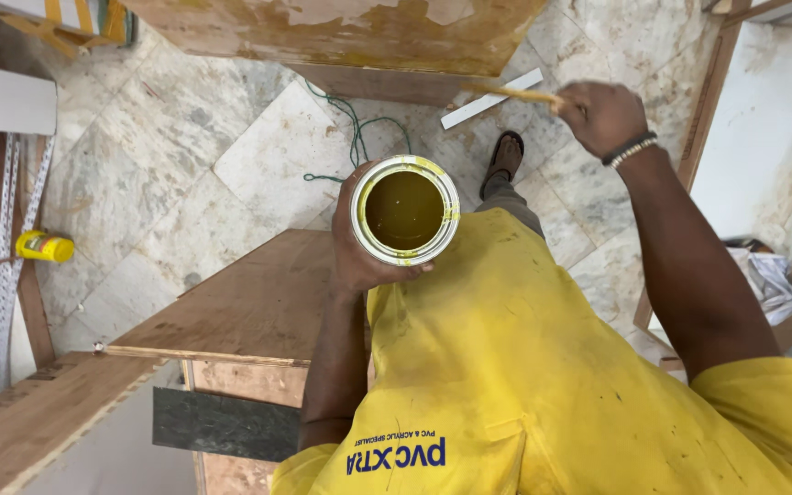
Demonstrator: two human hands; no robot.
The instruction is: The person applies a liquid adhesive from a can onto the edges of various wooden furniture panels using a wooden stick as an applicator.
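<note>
Yellow-smeared round tin of amber liquid (pixel 405 210) cupped in left hand (pixel 359 240); up-right of tin, right hand (pixel 601 115) pinching wooden-handled brush (pixel 517 94), handle lying level, tip pointing left.

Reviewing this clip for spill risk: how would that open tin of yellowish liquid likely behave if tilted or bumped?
The open tin looks well filled, so it is probably heavy for its size and would slop over if tilted. Its smeared rim may be slippery. The left hand grips it from one side only, so a bump could tip it.

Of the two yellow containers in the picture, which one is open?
The round tin held in the left hand is open: its top shows brownish-yellow liquid inside. The small yellow bottle lies on its side on the floor at the left, far from both hands.
</note>
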